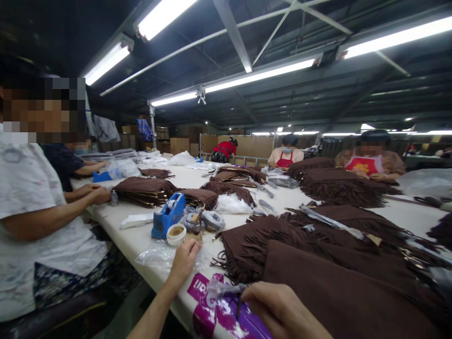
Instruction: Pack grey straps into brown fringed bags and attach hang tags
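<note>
Plastic-wrapped strip [226, 288] sits at 6 o'clock in our view, pinched in our right hand [278, 303]. Our left hand [185, 258], at 7 o'clock, has narrow-set fingers near the blue tape dispenser [168, 217]; we cannot tell whether it grips anything. Fringed brown bags [335, 278] lie at 4 o'clock.

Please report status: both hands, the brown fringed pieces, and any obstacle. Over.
Right hand pinching plastic-wrapped piece. Left hand by round white item, grip unclear. Brown fringed pieces beside right hand. Possibly in the way: blue dispenser beyond.
</note>
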Action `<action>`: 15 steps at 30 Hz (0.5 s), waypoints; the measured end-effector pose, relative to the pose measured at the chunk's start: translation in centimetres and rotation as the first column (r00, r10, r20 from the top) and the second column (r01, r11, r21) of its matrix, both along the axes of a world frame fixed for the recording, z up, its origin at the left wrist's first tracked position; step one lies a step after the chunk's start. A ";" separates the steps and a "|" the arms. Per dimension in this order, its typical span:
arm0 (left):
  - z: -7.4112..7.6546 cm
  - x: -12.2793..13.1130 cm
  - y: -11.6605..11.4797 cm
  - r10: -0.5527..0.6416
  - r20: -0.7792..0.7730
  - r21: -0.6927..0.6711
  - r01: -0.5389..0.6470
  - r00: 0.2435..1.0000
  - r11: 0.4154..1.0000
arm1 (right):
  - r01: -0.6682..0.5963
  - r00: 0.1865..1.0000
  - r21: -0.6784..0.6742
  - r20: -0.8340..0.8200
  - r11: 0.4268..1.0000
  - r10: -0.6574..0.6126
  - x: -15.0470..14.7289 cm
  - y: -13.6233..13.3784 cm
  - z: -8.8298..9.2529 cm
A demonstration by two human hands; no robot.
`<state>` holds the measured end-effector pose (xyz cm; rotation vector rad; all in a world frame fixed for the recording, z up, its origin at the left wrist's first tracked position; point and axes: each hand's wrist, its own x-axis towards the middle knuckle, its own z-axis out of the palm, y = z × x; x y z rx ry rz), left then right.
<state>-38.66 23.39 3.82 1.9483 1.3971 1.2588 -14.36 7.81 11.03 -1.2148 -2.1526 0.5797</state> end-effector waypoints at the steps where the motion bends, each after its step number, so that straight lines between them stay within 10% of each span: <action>1: 0.0 0.0 0.0 0.000 0.016 -0.006 0.000 1.000 1.000 | 0.017 1.000 0.032 -0.001 0.999 -0.017 -1.5 1.6 0.0; 8: -0.2 -0.1 0.1 -0.001 0.082 -0.032 0.004 0.997 0.999 | 0.203 0.896 0.123 0.378 0.972 -0.235 -10.2 10.5 -3.1; 15: -0.4 0.1 0.1 0.007 0.077 -0.049 -0.003 0.997 0.999 | 0.216 0.861 0.155 0.436 0.964 -0.263 -10.6 12.0 -4.9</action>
